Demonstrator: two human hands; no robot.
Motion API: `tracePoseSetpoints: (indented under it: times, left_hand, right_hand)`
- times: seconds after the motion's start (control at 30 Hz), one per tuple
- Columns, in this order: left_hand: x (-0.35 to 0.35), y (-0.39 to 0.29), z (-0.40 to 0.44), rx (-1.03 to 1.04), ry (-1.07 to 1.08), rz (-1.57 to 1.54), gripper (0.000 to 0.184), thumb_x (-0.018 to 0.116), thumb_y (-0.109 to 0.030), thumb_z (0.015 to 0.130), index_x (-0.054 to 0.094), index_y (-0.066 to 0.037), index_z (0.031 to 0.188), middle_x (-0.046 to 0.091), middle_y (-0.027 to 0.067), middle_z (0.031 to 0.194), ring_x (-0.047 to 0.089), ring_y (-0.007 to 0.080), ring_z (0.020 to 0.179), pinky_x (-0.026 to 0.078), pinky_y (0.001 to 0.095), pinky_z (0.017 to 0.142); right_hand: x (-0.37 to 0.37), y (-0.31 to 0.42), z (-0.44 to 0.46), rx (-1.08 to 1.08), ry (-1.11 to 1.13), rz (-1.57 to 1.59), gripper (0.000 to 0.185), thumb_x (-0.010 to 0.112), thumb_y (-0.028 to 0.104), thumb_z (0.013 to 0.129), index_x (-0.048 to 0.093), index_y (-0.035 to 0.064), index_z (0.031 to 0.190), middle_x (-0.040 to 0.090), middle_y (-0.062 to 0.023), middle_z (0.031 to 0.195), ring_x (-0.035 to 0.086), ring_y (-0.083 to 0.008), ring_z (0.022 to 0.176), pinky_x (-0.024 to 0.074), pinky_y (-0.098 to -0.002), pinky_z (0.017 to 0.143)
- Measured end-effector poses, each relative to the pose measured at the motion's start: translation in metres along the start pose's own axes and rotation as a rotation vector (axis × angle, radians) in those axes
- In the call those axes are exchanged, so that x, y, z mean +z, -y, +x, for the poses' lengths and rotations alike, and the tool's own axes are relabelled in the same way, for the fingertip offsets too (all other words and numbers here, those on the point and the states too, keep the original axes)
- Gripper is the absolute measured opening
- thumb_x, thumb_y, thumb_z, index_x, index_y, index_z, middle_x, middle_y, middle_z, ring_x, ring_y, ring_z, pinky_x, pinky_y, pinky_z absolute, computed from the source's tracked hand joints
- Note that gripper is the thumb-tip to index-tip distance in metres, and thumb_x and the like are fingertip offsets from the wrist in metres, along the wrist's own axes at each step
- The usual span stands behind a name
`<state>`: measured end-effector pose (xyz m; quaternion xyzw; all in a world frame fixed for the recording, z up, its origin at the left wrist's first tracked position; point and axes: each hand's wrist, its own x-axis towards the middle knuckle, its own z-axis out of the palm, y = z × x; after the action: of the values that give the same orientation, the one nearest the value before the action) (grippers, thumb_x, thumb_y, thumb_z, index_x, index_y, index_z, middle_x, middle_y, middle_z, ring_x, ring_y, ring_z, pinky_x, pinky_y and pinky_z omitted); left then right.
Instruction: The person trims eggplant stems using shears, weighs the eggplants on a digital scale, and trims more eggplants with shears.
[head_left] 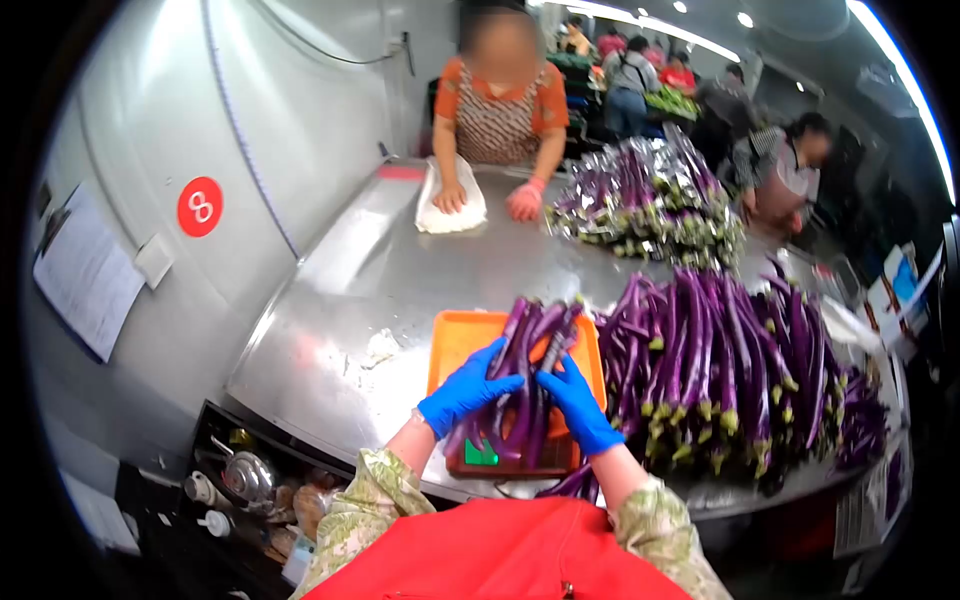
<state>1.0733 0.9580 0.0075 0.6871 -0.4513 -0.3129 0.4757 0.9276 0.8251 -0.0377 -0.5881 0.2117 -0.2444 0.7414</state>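
Several long purple eggplants (521, 385) lie bunched in an orange tray (452, 335), their ends pointing away from me and toward me. My left hand (468, 390), in a blue glove, grips the bunch from the left side. On the right side my right hand (580, 405), also blue-gloved, presses around the same eggplants. Some of my fingertips are hidden behind them. Under the tray's near end is what looks like a scale with a green display (480, 453), partly covered by the eggplants.
A big pile of loose eggplants (700, 350) lies right of the tray. Behind it are eggplants in shiny wrapping (640, 200). Across the metal table (330, 330), a person (500, 110) presses a white cloth (450, 200). Other people stand farther back. Lower left, a shelf holds a metal pot (248, 475).
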Motion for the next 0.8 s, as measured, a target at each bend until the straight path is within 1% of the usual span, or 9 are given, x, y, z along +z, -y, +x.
tracePoseSetpoints:
  times: [0.1,0.23,0.3,0.37,0.47,0.57,0.6,0.7,0.8]
  left_hand:
    - [0.004,-0.004,-0.005,-0.021,0.039,0.121,0.091,0.073,-0.037,0.073,0.024,0.0,0.139,0.03,0.0222,0.14,0.029,0.0297,0.132,0.024,0.0349,0.107]
    - [0.012,-0.002,-0.011,0.001,-0.043,0.391,0.096,0.073,-0.041,0.07,0.022,0.0,0.14,0.024,0.0307,0.139,0.025,0.0394,0.132,0.028,0.0383,0.105]
    - [0.013,-0.004,-0.011,-0.051,-0.045,0.332,0.092,0.074,-0.037,0.07,0.026,-0.003,0.14,0.021,0.0264,0.143,0.021,0.0342,0.135,0.024,0.0352,0.107]
    - [0.016,-0.002,-0.012,-0.06,-0.064,0.349,0.091,0.075,-0.037,0.07,0.026,-0.004,0.14,0.02,0.0263,0.143,0.021,0.034,0.135,0.024,0.0361,0.107]
    - [0.017,-0.004,-0.012,-0.072,-0.082,0.327,0.09,0.075,-0.035,0.071,0.027,-0.004,0.14,0.021,0.0259,0.143,0.02,0.0332,0.135,0.024,0.0361,0.107]
    - [0.014,0.0,-0.014,-0.044,-0.086,0.262,0.088,0.074,-0.034,0.071,0.028,-0.004,0.139,0.022,0.0254,0.143,0.019,0.0325,0.136,0.023,0.0357,0.107]
    - [0.012,-0.004,-0.016,-0.044,-0.085,0.229,0.083,0.073,-0.031,0.073,0.03,-0.005,0.139,0.023,0.0242,0.143,0.019,0.0313,0.136,0.023,0.0353,0.108]
    - [0.008,0.002,-0.02,-0.031,-0.074,0.182,0.078,0.072,-0.028,0.075,0.031,-0.008,0.139,0.024,0.0227,0.144,0.019,0.0303,0.136,0.022,0.0353,0.108]
    - [0.003,-0.001,-0.022,-0.029,-0.077,0.148,0.071,0.07,-0.024,0.077,0.036,-0.009,0.137,0.027,0.0208,0.143,0.022,0.0292,0.136,0.022,0.0351,0.108]
  right_hand:
    - [0.017,-0.001,0.005,-0.152,-0.001,-0.213,0.073,0.061,0.025,0.084,0.021,0.0017,0.14,0.055,-0.0131,0.115,0.057,-0.0182,0.096,0.0458,-0.0297,0.083]
    - [-0.036,0.044,0.051,-0.17,0.186,-0.97,0.037,0.058,0.024,0.079,0.059,-0.0008,0.106,0.063,-0.0212,0.092,0.062,-0.0274,0.086,0.0477,-0.0352,0.074]
    - [-0.057,0.099,0.061,-0.1,-0.093,-1.682,0.026,0.055,0.022,0.077,0.065,0.0026,0.091,0.064,-0.0194,0.091,0.062,-0.0302,0.087,0.0475,-0.037,0.071]
    - [-0.09,0.106,0.086,0.114,-0.11,-2.068,0.027,0.053,0.022,0.08,0.066,0.0052,0.097,0.066,-0.016,0.091,0.063,-0.0286,0.086,0.0474,-0.0388,0.071]
    - [-0.158,0.051,0.11,-0.043,-0.095,-2.374,0.028,0.051,0.022,0.083,0.065,0.0058,0.101,0.067,-0.0132,0.091,0.065,-0.0307,0.083,0.0477,-0.0386,0.071]
    - [-0.157,0.063,0.115,0.13,0.05,-2.137,0.032,0.048,0.023,0.086,0.062,0.0032,0.107,0.067,-0.0148,0.091,0.065,-0.0317,0.082,0.0477,-0.0412,0.074]
    - [-0.173,0.054,0.127,0.106,0.002,-2.065,0.023,0.055,0.019,0.074,0.069,0.0108,0.09,0.066,-0.0163,0.087,0.064,-0.0325,0.084,0.0497,-0.0422,0.073]
    - [-0.169,0.1,0.122,0.167,0.216,-1.898,0.033,0.061,0.026,0.069,0.066,0.0066,0.094,0.064,-0.0191,0.088,0.063,-0.0349,0.077,0.0501,-0.0418,0.071]
    - [-0.185,0.124,0.106,0.013,0.178,-1.579,0.032,0.064,0.025,0.065,0.064,0.0021,0.089,0.063,-0.0199,0.084,0.061,-0.033,0.074,0.0487,-0.0384,0.07]
